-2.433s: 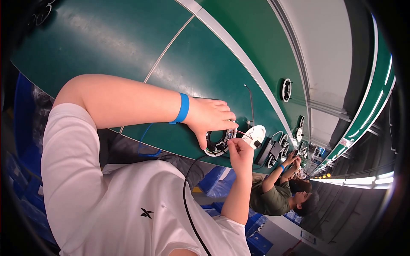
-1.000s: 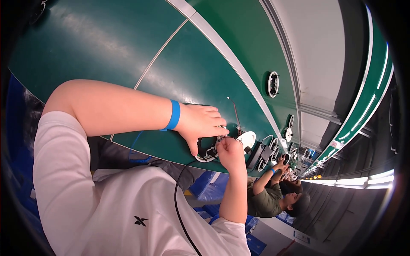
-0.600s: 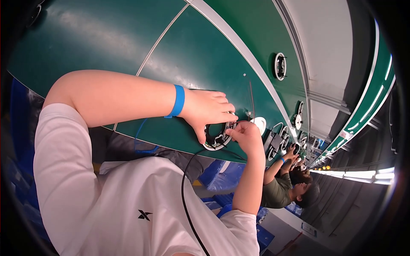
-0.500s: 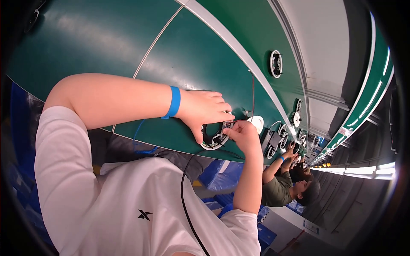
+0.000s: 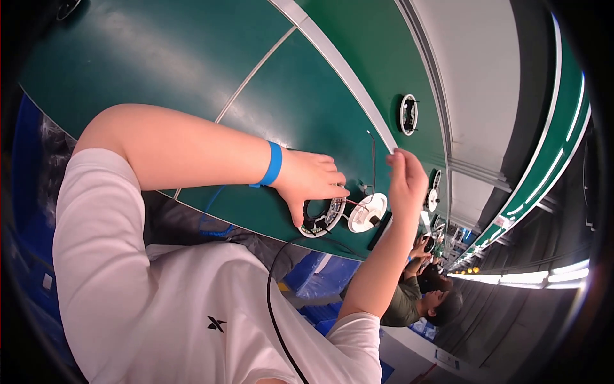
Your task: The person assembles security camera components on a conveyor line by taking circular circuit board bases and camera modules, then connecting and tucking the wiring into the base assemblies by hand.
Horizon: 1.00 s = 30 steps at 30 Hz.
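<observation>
Black-and-white ring, beside the near edge of the green counter; left hand, fingers spread, grasping its rim; right hand, raised, fingers curled, contents indiscernible; white disc, just beside ring.

Wearer's two hands, at least two ring-shaped housings; one near white disc, one blue cord

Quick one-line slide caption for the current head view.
Left hand on a ring beside a white disc, right hand apart from both, at a green bench.
</observation>
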{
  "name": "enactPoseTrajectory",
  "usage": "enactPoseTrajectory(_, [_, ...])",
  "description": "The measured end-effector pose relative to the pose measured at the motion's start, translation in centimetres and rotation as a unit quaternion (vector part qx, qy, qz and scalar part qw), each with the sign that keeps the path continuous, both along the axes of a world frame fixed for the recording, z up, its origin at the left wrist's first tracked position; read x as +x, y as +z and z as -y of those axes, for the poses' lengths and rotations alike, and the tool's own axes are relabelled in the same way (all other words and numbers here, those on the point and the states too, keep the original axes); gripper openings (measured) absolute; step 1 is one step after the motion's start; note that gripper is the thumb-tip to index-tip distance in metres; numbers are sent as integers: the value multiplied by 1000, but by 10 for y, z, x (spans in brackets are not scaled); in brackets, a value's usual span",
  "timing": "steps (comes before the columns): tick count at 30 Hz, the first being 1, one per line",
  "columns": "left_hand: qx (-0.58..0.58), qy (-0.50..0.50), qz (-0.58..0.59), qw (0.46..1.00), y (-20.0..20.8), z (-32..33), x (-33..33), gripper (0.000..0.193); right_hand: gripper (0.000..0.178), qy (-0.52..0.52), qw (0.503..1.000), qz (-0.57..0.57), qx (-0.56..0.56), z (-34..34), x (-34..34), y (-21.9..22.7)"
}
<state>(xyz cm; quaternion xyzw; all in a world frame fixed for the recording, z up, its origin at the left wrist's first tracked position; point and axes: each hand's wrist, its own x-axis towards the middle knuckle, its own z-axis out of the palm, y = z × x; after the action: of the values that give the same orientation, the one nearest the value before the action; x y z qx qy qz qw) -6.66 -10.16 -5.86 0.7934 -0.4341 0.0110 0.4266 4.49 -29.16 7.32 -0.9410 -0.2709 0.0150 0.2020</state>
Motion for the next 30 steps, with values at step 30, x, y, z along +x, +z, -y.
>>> enactPoseTrajectory(30, [12, 0, 3, 1000, 2, 5, -4, 109, 17, -161, 972, -32, 170, 131, -89, 20])
